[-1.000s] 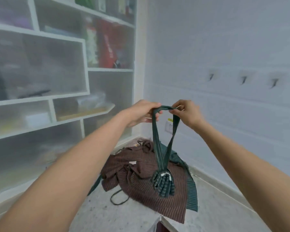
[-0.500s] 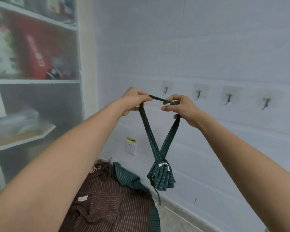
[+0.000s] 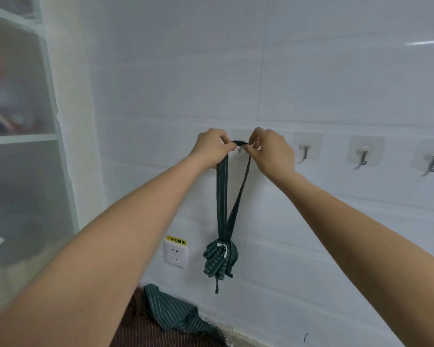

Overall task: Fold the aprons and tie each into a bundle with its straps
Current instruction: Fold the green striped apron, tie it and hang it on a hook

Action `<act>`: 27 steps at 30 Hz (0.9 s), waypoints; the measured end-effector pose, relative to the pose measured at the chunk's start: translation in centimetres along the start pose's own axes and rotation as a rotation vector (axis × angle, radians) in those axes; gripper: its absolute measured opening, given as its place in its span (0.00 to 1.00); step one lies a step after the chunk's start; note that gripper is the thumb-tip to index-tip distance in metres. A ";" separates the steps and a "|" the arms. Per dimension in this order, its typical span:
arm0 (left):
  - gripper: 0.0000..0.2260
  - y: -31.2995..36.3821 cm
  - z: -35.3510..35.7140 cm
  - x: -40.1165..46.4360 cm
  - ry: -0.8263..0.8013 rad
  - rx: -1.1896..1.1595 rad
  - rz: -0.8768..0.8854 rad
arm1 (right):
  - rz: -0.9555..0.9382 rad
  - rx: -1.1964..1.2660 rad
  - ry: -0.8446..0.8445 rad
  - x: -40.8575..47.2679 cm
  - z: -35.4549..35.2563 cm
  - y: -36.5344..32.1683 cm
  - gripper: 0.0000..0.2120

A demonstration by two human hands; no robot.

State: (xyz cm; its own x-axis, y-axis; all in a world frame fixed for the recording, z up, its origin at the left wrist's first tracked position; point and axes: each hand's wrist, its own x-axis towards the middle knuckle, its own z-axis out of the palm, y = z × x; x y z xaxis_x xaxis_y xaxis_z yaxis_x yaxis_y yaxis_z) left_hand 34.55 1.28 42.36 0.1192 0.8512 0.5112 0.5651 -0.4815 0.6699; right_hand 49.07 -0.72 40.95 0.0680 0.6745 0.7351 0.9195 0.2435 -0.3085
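1. Wall [image 3: 311, 78]: tiled, behind the grip; hooks [image 3: 363, 159] in a row to its right, one small hook partly hidden between the hands.
2. Aprons [image 3: 171, 316]: unfolded, heaped far below the grip, awaiting folding.
3. Bundle [image 3: 219, 259]: tied, hanging straight below the grip.
4. Strap [image 3: 222, 186]: loop stretched open, apparently for hooking.
5. Left hand [image 3: 212, 149], right hand [image 3: 273, 151]: each pinching the loop's top.
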 end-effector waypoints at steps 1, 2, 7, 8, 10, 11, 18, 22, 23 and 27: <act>0.06 -0.3 0.3 0.7 0.014 0.020 0.012 | -0.006 -0.063 -0.001 0.5 0.3 -0.2 0.10; 0.05 -0.5 0.8 1.4 0.036 0.045 0.019 | -0.005 -0.130 -0.005 1.0 0.5 -0.2 0.09; 0.08 -1.6 2.0 2.9 0.065 0.377 -0.011 | -0.038 -0.333 -0.073 2.0 1.5 -0.5 0.05; 0.08 -1.9 2.3 3.0 0.048 0.434 -0.025 | -0.041 -0.367 -0.093 2.0 1.9 -0.5 0.03; 0.07 -2.3 2.9 3.0 0.015 0.480 -0.022 | -0.037 -0.402 -0.103 1.8 2.6 -0.2 0.04; 0.06 -2.4 3.1 3.0 0.005 0.471 -0.003 | -0.032 -0.405 -0.100 1.6 2.9 0.1 0.04; 0.06 -2.7 2.6 2.7 -0.080 0.093 0.164 | -0.010 -0.130 -0.041 1.2 3.9 0.8 0.08; 0.06 -2.6 2.5 2.7 0.024 0.112 0.173 | -0.019 -0.004 0.055 0.6 4.1 0.7 0.06; 0.07 -2.5 2.6 2.8 0.052 0.136 0.175 | 0.006 0.015 0.066 0.8 4.0 0.6 0.07; 0.07 -1.7 3.1 3.3 0.108 0.238 0.151 | 0.036 -0.102 0.116 1.7 3.8 0.2 0.09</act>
State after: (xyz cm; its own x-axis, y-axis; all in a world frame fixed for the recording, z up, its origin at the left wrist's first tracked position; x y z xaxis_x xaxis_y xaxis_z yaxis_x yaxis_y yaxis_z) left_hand 36.48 5.53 41.20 0.1363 0.7403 0.6583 0.7247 -0.5276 0.4433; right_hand 47.89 3.13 39.79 0.1401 0.5952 0.7913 0.9497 0.1452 -0.2773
